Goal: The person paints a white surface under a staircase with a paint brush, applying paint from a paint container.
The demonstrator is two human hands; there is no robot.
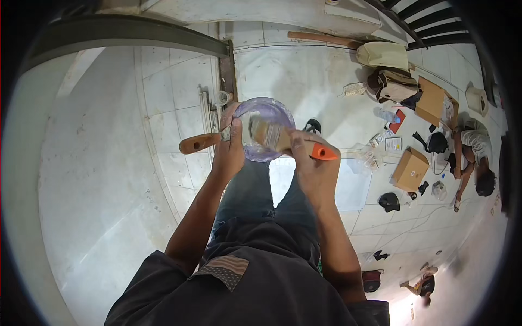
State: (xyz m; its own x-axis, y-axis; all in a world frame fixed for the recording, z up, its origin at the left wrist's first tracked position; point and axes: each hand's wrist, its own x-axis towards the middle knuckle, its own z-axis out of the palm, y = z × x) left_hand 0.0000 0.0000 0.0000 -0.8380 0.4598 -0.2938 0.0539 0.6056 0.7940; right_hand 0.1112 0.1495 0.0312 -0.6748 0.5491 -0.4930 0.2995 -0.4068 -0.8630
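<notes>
My left hand (231, 149) grips a round plastic tub (262, 102) smeared with pale purple material, together with a wooden-handled tool (198, 143), probably a scraper, whose handle sticks out to the left and whose metal part is mostly hidden by my thumb. My right hand (314, 168) is closed on a wide paintbrush (323, 152) with an orange-tipped handle, its pale bristles inside the tub's opening, slightly blurred. Both hands are in front of my waist, above my legs.
A metal beam (125, 30) crosses the upper left. At right lie bags (394, 84), cardboard boxes (408, 171), a water bottle (386, 115), small packages and cables on the tiled floor (179, 174). A person (473, 144) sits among them; another person (424, 285) is farther off at lower right.
</notes>
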